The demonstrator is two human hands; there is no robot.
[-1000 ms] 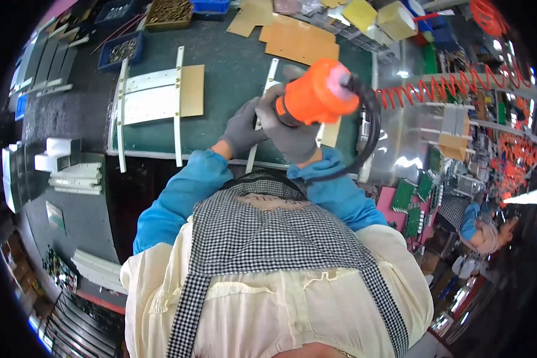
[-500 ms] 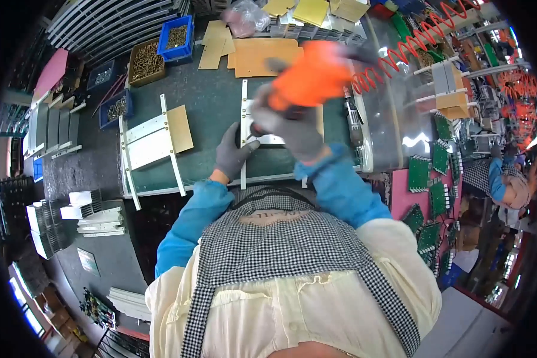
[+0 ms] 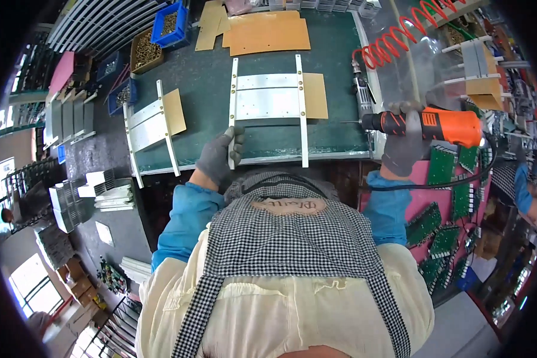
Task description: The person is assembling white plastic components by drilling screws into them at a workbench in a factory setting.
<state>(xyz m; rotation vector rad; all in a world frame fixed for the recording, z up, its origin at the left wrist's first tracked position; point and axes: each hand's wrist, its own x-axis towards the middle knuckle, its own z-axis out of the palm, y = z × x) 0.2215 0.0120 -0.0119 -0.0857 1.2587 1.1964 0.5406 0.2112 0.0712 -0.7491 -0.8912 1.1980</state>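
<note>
In front of me lies a frame (image 3: pixel 267 102) of silver metal plates between two white rails, with brass-coloured screws along the rails. My left hand (image 3: pixel 221 154) is closed around the near end of its left rail (image 3: pixel 232 113). Away to the right, over the table's edge, my right hand (image 3: pixel 404 140) grips an orange-and-black power screwdriver (image 3: pixel 453 126). Its thin bit points left, apart from the frame. Both hands wear grey gloves. A tan cardboard sheet (image 3: pixel 316 95) shows under the frame's right side. A similar frame (image 3: pixel 150 128) rests further left.
A grey inline screwdriver (image 3: pixel 363 89) lies by the table's right edge, below a red coiled hose (image 3: pixel 394 46). Screws fill a blue bin (image 3: pixel 161 37) and a cardboard box (image 3: pixel 136 67) at the back left. Green circuit boards (image 3: pixel 440 164) lie on a pink surface at right.
My right hand has swung the power screwdriver from over the frame to the right, past the table's edge. My left hand is now lower on the left rail. The view has shifted.
</note>
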